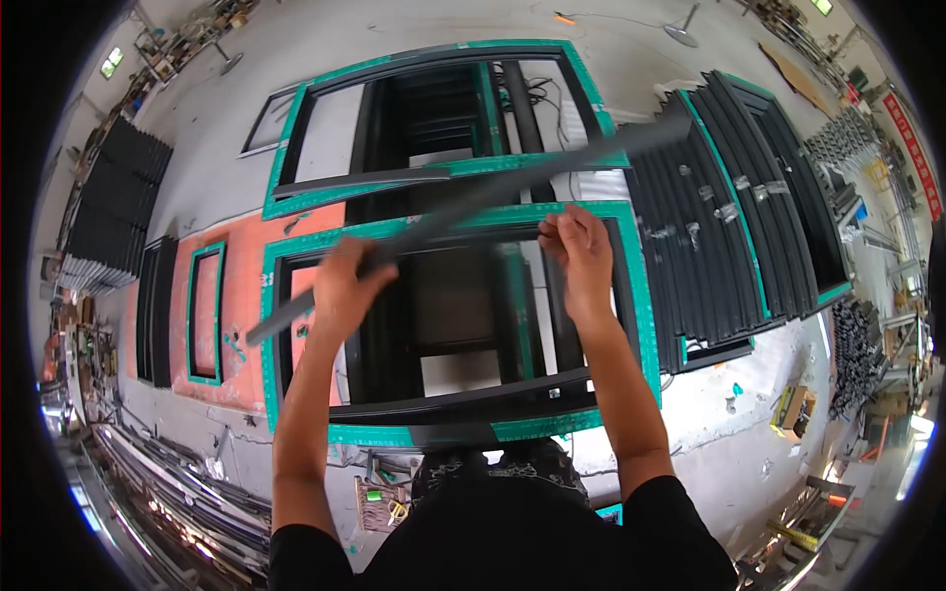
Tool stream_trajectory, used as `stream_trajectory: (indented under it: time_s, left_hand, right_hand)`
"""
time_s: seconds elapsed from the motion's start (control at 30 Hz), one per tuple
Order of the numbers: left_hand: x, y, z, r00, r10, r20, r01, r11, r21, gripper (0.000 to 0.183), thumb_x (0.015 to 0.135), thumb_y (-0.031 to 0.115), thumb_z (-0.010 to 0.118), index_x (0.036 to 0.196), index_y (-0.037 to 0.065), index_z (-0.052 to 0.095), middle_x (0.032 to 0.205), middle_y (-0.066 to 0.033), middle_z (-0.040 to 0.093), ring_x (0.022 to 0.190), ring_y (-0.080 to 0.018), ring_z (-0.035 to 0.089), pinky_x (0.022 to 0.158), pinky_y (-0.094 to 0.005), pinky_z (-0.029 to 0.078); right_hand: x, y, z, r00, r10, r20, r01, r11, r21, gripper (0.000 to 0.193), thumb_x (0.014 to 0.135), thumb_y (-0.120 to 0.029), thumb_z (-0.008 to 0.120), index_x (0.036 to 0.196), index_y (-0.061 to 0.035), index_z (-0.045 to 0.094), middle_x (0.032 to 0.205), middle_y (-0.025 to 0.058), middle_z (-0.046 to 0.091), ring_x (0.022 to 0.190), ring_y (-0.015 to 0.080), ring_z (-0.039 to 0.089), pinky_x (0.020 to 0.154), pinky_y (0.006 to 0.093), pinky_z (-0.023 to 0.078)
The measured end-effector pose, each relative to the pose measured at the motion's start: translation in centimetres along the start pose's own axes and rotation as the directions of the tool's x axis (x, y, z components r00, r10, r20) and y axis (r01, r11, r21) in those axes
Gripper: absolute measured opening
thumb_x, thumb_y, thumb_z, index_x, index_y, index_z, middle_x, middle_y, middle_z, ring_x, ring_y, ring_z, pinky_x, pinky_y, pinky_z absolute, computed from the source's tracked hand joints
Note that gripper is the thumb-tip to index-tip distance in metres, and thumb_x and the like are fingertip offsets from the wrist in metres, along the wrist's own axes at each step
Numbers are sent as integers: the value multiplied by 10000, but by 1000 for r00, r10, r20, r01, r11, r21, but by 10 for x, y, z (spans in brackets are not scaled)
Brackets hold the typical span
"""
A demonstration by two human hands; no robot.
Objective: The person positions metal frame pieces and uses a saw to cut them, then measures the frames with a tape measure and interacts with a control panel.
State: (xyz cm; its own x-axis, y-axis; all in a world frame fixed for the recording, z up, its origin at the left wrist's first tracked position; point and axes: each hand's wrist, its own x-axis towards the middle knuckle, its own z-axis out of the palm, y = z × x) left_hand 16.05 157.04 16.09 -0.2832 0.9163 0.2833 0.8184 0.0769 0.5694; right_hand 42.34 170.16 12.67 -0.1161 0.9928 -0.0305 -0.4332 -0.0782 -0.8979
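Observation:
My left hand [341, 288] is closed round a long dark grey strip [512, 187], blurred by motion. It slants from low at the left up to the far right, above two window-like frames. Under both hands lies the near frame [645, 305], dark with green tape along its faces. My right hand [579, 258] hovers by this frame's far bar, apart from the strip. Its fingers are curled with thumb and fingertips close together; whether something small sits between them I cannot make out. Another dark strip [365, 180] rests along the near bar of the far frame [434, 51].
Many dark frames [709, 207] stand stacked close at the right. On the left, a small green-edged frame [205, 315] lies on an orange board [241, 369]. Dark stacks [116, 202] stand farther left. Long metal bars [177, 473] lie lower left; a yellow box [792, 412] sits lower right.

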Motion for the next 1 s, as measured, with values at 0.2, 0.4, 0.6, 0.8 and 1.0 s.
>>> stream_trajectory:
  time_s: [0.2, 0.4, 0.6, 0.8, 1.0]
  left_hand:
    - [87, 17, -41, 837, -237, -493, -123, 796, -593, 264, 884, 233, 643, 964, -3, 554, 799, -59, 572, 764, -153, 547, 736, -287, 450]
    - [54, -22, 42, 893, -432, -127, -72, 142, -987, 234, 944, 251, 537, 1071, 61, 488, 918, -93, 628, 981, -210, 593, 841, -317, 460]
    - [-18, -39, 159, 706, -514, 487, 296, -411, -862, 252, 954, 252, 491, 1053, 31, 561, 1058, -136, 621, 1036, -235, 599, 890, -363, 520]
    - [-13, -69, 176, 617, -645, 451, 140, -474, -870, 246, 962, 222, 494, 1113, 27, 498, 1029, -90, 610, 1044, -237, 587, 889, -419, 494]
    - [-7, -134, 182, 557, -688, 465, 234, -408, -883, 243, 980, 246, 445, 1135, 72, 515, 1063, -76, 623, 1020, -227, 596, 859, -403, 479]
  right_hand:
    - [-73, 32, 36, 714, 553, 430, -539, 826, -167, 248, 899, -216, 600, 1080, -45, 599, 965, 109, 663, 894, 207, 656, 750, 317, 538]
    - [-53, 91, 25, 803, 546, 239, -596, 723, 351, 387, 921, -344, 554, 1140, -32, 482, 1138, 155, 567, 1092, 287, 568, 999, 433, 432]
    - [-7, 105, -53, 959, 278, -61, -257, 938, 232, 191, 916, -219, 587, 1052, -94, 540, 991, 54, 631, 940, 194, 624, 850, 363, 527]
    - [21, 99, -107, 930, 295, -220, -257, 949, 184, 200, 907, -227, 600, 1022, -70, 558, 948, 58, 637, 861, 192, 632, 814, 347, 537]
    - [44, 135, -113, 894, 420, -153, -391, 901, 188, 240, 906, -235, 603, 1055, -58, 536, 958, 68, 616, 863, 180, 616, 805, 351, 543]
